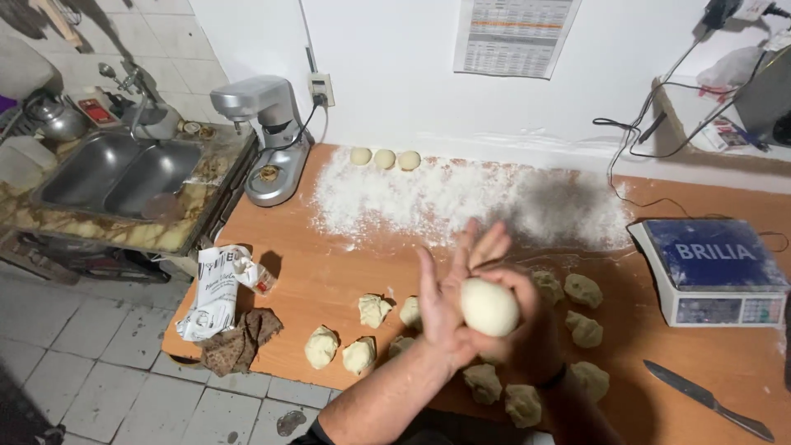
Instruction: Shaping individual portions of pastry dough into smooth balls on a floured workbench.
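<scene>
A smooth round dough ball [489, 306] sits between both my hands above the wooden table [329, 272]. My left hand [449, 288] presses its flat palm against the ball's left side, fingers pointing up. My right hand [523, 317] cups the ball from the right and below. Several rough dough pieces [339, 350] lie on the table under and around my hands, more dough pieces [583, 309] to the right. Three finished dough balls [384, 158] line up at the back by the wall, beside a wide patch of flour [461, 198].
A kitchen scale [713, 272] stands at the right, a knife [709, 401] in front of it. A stand mixer [268, 136] is at the back left, next to a steel sink [124, 177]. A flour bag [216, 290] and brown cloth [241, 339] lie at the table's left edge.
</scene>
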